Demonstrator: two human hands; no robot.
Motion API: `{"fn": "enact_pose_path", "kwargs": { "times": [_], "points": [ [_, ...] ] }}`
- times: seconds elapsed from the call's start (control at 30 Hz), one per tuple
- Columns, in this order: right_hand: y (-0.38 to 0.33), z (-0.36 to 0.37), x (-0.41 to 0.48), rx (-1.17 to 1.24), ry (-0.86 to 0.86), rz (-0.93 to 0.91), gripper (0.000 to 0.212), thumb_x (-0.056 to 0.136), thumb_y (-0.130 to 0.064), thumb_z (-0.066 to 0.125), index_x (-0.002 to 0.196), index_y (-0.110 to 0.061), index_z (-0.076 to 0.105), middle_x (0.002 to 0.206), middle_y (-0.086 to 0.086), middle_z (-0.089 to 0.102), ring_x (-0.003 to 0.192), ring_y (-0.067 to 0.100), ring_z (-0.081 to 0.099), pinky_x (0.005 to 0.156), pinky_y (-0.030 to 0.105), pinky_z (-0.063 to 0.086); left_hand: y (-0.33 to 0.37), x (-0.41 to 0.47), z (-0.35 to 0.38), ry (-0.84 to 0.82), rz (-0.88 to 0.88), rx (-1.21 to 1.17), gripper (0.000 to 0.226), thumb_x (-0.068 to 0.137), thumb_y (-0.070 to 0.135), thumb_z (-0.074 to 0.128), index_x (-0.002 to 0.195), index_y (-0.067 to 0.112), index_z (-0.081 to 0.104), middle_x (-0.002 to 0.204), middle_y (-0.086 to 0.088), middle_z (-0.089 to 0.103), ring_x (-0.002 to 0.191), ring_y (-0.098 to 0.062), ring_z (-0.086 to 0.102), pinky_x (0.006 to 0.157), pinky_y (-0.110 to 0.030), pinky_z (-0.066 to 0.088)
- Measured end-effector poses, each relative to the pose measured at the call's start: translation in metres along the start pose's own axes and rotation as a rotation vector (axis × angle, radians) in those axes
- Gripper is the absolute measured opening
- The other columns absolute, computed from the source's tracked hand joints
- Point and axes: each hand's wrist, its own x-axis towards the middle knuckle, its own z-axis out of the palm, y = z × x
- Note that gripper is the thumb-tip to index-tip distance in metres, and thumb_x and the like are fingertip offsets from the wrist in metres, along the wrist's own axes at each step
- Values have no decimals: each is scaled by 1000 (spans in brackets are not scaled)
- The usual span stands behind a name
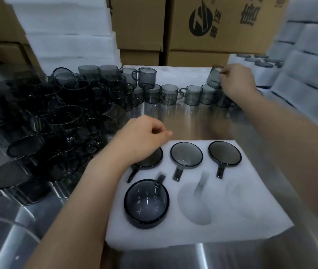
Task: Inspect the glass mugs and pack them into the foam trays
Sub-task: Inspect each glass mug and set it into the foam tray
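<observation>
A white foam tray (197,232) lies on the steel table in front of me. Several smoky grey glass mugs sit in its pockets, among them one at front left (146,203); two front pockets are bare. My left hand (142,139) hovers over the tray's back left mug with fingers loosely curled, holding nothing. At the back right, my right hand (237,79) pinches a tilted grey mug (213,76) by its handle, lifted above a row of upright mugs (181,95).
A dense pile of grey mugs (57,121) fills the table's left side. Stacks of white foam trays stand at the back left (66,32) and right (309,61). Cardboard boxes (203,26) line the back. A bare steel strip lies between tray and mug row.
</observation>
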Motion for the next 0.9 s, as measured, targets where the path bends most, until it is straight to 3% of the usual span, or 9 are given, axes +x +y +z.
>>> {"fn": "enact_pose_path", "kwargs": {
  "times": [0.17,0.23,0.3,0.4,0.5,0.63,0.77,0.83,0.9],
  "points": [
    [-4,-16,-24,180,81,-74,27,99,-26,51,116,-16,70,114,7,69,104,25,60,79,27,42,3,-2,-1,5,6,-19,20,91,38,62,82,24,73,75,11,65,75,-5,56,65,-22,42],
    [-6,-26,-38,222,93,-115,26,99,-26,53,113,-15,71,110,5,70,101,20,59,75,22,35,3,-1,-1,18,14,-21,15,91,35,63,87,24,73,79,10,66,78,-6,57,66,-15,41],
    [-13,-37,-57,272,84,-168,23,97,-25,56,109,-14,73,103,3,71,99,20,60,77,24,38,4,-1,-2,67,24,-43,13,90,32,65,100,27,70,81,11,65,78,-4,56,65,-6,37],
    [-31,-49,-89,390,-43,-229,14,93,-22,63,98,-18,75,77,-13,66,80,5,61,77,23,45,5,-2,-3,151,41,-118,54,86,37,69,135,31,49,105,14,63,83,-5,56,76,-14,39],
    [-53,-51,-119,439,-166,-292,9,90,-23,69,92,-21,77,63,-24,59,60,-14,53,66,11,41,7,-4,-4,204,105,-223,91,75,42,80,149,36,26,133,13,45,88,-9,64,80,-23,48],
    [-77,-52,-147,531,-230,-348,9,89,-22,69,88,-24,78,57,-26,60,59,-12,54,62,6,38,11,-5,-3,171,141,-325,108,54,47,85,146,29,30,135,8,48,107,-9,61,94,-31,52],
    [-85,-51,-160,670,-321,-355,15,93,-19,64,92,-26,77,69,-20,68,61,0,63,57,6,43,13,-5,-4,206,116,-365,97,45,53,83,130,33,42,122,12,55,111,-11,59,98,-42,50],
    [-84,-49,-164,776,-362,-379,16,93,-11,63,98,-21,74,66,-14,67,62,5,64,61,14,48,14,-6,-4,235,100,-378,77,42,55,80,110,42,45,112,15,58,106,-10,60,97,-40,50],
    [-81,-45,-164,898,-354,-364,19,90,-5,68,106,-15,68,67,8,67,66,19,66,69,29,55,14,-5,-5,238,87,-417,70,44,50,80,104,39,47,108,12,59,104,-15,62,97,-44,50]
  ]
}}
